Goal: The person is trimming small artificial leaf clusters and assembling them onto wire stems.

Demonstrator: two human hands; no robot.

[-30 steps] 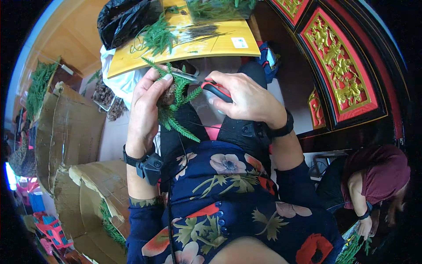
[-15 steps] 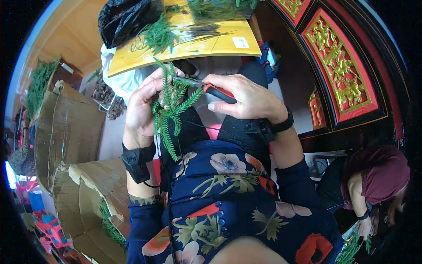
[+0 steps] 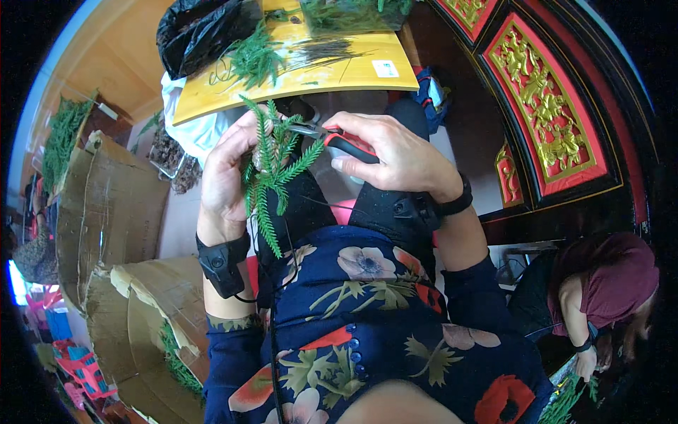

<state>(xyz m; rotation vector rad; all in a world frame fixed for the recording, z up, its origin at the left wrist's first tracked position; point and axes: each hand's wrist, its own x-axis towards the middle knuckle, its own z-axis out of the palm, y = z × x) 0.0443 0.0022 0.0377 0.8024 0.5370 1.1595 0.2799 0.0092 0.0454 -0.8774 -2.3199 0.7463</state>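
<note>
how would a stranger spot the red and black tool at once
Find the yellow table at the picture's top. Below it, the right hand holds the tool. Red and black handles and a metal tip set it apart from the green sprig beside it.

Item: my left hand (image 3: 227, 159), before the near left part of the yellow table (image 3: 385, 46); fingers curled in a grip, tips partly hidden. Item: my left forearm (image 3: 224, 307), bare, running almost straight toward the table. Item: my right hand (image 3: 397, 152), before the table's near right part; back uppermost, fingers wrapped in a grip, thumb pointing left. Item: my right forearm (image 3: 460, 240), bare, directed toward the table, hand angled inward.
</note>
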